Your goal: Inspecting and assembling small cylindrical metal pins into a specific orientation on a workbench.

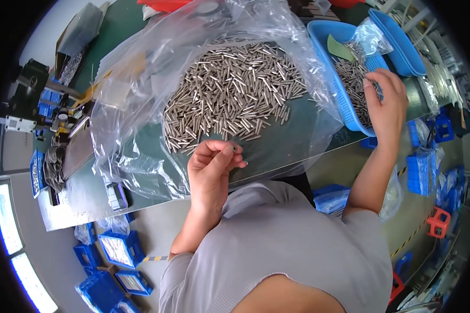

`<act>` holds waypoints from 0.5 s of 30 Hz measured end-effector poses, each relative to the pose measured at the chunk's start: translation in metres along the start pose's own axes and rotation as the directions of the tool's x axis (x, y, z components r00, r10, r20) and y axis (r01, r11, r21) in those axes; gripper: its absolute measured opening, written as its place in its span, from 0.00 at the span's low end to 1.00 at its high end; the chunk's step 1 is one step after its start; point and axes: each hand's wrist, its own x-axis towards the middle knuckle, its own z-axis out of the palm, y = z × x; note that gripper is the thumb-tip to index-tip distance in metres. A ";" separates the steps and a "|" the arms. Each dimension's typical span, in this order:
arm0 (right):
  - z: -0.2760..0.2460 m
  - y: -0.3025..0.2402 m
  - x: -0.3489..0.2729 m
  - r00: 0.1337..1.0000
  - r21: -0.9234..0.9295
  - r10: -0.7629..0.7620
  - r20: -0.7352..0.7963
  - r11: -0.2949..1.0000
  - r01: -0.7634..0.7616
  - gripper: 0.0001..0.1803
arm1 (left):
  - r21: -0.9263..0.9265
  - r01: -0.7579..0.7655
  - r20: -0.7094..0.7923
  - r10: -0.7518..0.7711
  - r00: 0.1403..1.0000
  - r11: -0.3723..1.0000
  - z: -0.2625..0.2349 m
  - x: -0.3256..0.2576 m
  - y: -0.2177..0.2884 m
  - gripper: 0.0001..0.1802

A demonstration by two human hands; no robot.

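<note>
My left hand (210, 169) is closed in front of the pile, thumb and fingertips pinched on a small metal pin (235, 149) seen nearly end-on. Beyond it, a broad heap of short metal pins (235, 88) lies on a large clear plastic sheet or bag (136, 141) over the green table. My right hand (390, 101) is over the blue perforated basket (344, 99), its thumb and index fingertips close together. What they hold, if anything, I cannot make out. More metal pins (354, 86) fill the basket below that hand, with a green scrap (340, 48) among them.
A second blue basket (399, 44) stands behind the first, and a clear bag (372, 36) rests at the first one's far end. Dark equipment (28, 88) stands at the left. Blue crates (121, 248) and a red stool (438, 223) are on the floor.
</note>
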 end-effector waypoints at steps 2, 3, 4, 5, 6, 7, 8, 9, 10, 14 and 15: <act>0.009 -0.034 -0.002 0.998 0.198 0.042 -0.041 0.980 -0.033 0.07 | 0.004 -0.025 -0.018 0.025 1.000 1.000 -0.008 -0.002 -0.003 0.03; 0.009 -0.055 -0.003 0.997 0.324 0.055 -0.053 0.945 -0.035 0.07 | 0.025 -0.030 -0.046 0.031 0.998 0.999 -0.007 -0.002 -0.002 0.03; 0.009 -0.073 -0.010 0.997 0.487 0.017 0.073 0.872 -0.050 0.07 | 0.027 -0.027 -0.055 0.028 0.998 0.999 -0.008 -0.002 -0.002 0.03; 0.010 -0.090 -0.016 0.951 0.648 -0.081 0.298 0.749 -0.139 0.07 | 0.023 -0.021 -0.049 0.022 0.999 1.000 -0.010 -0.002 -0.001 0.03; 0.020 -0.101 -0.023 0.881 0.740 -0.243 0.407 0.653 -0.162 0.07 | 0.017 -0.016 -0.044 0.017 0.999 1.000 -0.011 -0.002 -0.001 0.03; 0.034 -0.110 -0.034 0.833 0.779 -0.335 0.440 0.604 -0.169 0.07 | 0.015 -0.019 -0.046 0.020 0.999 1.000 -0.011 -0.003 0.000 0.03; 0.041 -0.118 -0.043 0.820 0.782 -0.345 0.456 0.596 -0.184 0.08 | 0.014 -0.019 -0.049 0.019 0.999 1.000 -0.010 -0.005 0.001 0.03; 0.045 -0.121 -0.046 0.819 0.782 -0.348 0.457 0.595 -0.184 0.08 | 0.014 -0.017 -0.058 0.018 0.998 1.000 -0.009 -0.006 0.002 0.03; 0.050 -0.125 -0.049 0.815 0.768 -0.375 0.441 0.628 -0.126 0.09 | 0.014 -0.017 -0.070 0.018 0.997 1.000 -0.010 -0.008 0.003 0.03; 0.054 -0.132 -0.053 0.817 0.714 -0.399 0.416 0.700 -0.022 0.09 | -0.007 -0.002 -0.034 0.002 0.999 1.000 -0.016 -0.009 0.003 0.02; 0.055 -0.133 -0.053 0.821 0.703 -0.396 0.411 0.711 -0.008 0.08 | -0.002 0.008 -0.020 -0.008 1.000 1.000 -0.017 -0.009 0.003 0.03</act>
